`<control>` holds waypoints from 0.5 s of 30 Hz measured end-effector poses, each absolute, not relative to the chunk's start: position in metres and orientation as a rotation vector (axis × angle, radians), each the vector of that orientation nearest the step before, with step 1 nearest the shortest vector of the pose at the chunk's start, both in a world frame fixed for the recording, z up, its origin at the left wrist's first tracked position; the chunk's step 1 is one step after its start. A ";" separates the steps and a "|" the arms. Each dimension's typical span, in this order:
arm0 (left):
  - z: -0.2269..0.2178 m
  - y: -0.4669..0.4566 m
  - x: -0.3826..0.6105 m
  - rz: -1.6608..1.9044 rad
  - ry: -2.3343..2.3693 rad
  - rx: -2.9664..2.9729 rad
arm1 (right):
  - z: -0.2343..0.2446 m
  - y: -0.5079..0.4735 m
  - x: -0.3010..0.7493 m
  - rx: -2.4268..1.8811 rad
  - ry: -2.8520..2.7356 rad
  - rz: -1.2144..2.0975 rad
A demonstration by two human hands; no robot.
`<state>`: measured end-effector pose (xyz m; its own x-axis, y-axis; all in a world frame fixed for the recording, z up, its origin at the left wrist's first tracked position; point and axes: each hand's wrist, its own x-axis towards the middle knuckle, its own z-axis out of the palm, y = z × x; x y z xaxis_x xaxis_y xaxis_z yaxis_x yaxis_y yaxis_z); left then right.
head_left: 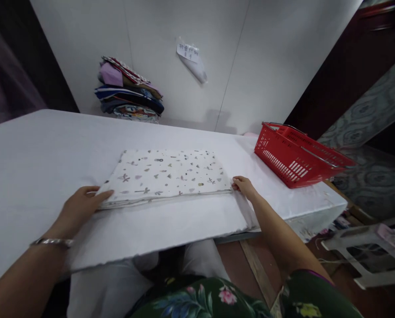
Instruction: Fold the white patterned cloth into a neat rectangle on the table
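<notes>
A folded white cloth [167,174] printed with small grey and yellow motifs lies flat on the white table [35,154]. My left hand [80,207], with a silver bangle on the wrist, grips the cloth's near left corner, fingers curled over the edge. At the cloth's near right corner, my right hand [244,185] pinches the edge with closed fingers.
A red plastic basket [293,154] stands on the table's right end. A stack of folded coloured fabrics [129,90] sits at the back against the white wall, under a taped paper note [188,52]. A white stool [370,256] stands on the floor at right.
</notes>
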<state>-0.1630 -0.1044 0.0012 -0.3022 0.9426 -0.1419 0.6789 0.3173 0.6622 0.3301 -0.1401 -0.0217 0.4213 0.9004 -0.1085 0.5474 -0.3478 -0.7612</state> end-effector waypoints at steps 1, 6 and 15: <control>-0.001 -0.106 -0.164 0.736 2.045 1.411 | -0.021 -0.144 0.331 -2.018 -1.196 0.734; -0.003 -0.111 -0.164 0.842 2.023 1.408 | -0.015 -0.157 0.327 -1.964 -1.177 0.868; -0.003 -0.112 -0.160 0.869 2.034 1.375 | -0.026 -0.162 0.320 -1.958 -1.602 0.602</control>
<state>-0.1598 -0.1120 -0.0031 -0.3407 0.9374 -0.0720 0.5961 0.2746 0.7545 0.3202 -0.1617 -0.0257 0.1958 0.9806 -0.0064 0.7423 -0.1525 -0.6525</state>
